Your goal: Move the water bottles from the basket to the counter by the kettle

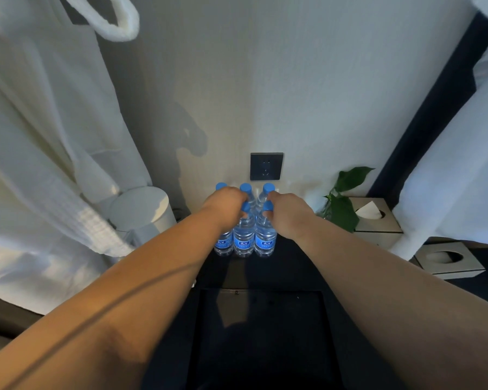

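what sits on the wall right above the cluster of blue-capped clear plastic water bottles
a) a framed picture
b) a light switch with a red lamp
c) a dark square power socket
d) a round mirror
c: a dark square power socket is mounted on the pale wall directly above the blue-capped clear plastic water bottles.

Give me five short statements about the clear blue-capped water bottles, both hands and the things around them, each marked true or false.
1. The clear blue-capped water bottles stand upright on the dark counter. True.
2. The left hand rests on the white kettle. False: it is at the bottles' caps.
3. The right hand is at a bottle's neck. True.
4. The dark wall socket has a plug in it. False: nothing is plugged in.
5. The green leafy plant is right of the bottles. True.
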The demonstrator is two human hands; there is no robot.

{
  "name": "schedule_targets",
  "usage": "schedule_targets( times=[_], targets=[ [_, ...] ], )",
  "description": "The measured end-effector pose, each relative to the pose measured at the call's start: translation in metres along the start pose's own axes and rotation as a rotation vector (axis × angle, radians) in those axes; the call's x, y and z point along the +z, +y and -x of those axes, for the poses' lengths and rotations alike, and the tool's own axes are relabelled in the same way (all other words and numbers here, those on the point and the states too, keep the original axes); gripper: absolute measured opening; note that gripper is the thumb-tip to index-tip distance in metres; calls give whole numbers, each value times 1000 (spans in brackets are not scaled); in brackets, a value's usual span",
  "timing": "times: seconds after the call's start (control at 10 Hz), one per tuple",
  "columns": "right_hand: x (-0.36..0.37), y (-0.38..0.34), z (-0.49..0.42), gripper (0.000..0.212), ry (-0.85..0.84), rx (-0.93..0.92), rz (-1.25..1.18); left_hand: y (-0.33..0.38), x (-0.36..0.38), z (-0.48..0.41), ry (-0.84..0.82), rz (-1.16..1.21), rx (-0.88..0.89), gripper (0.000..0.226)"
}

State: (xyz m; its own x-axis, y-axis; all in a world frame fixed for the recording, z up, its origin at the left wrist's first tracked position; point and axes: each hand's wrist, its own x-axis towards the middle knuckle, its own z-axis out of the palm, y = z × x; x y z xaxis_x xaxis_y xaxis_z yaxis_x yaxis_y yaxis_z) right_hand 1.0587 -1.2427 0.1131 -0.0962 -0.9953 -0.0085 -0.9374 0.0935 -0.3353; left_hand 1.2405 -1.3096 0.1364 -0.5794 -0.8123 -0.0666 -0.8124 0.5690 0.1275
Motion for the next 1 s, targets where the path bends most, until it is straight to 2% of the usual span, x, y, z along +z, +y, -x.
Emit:
schedule_targets(
  times=[0.1,0.3,0.5,0.6,0.7,0.8,1.0],
  targets=[
    [-2,0,0,44,-16,-1,9,-2,1,0,10,-7,4,21],
    [-5,0,3,46,-27,-11,17,-3,6,5,89,-21,-1,38],
    [-1,0,15,60,-38,24,35,-14,11,18,143,11,-50,43],
    [3,3,23,55,-53,77,20,-24,16,31,152,105,-157,60],
    [10,9,31,41,-98,135,27,-36,24,44,156,176,-208,64],
    [15,10,43,40,-116,159,51,-45,32,59,162,246,-222,58],
    [41,9,69,52,-150,225,54,-52,60,86,124,210,-171,38]
  ],
)
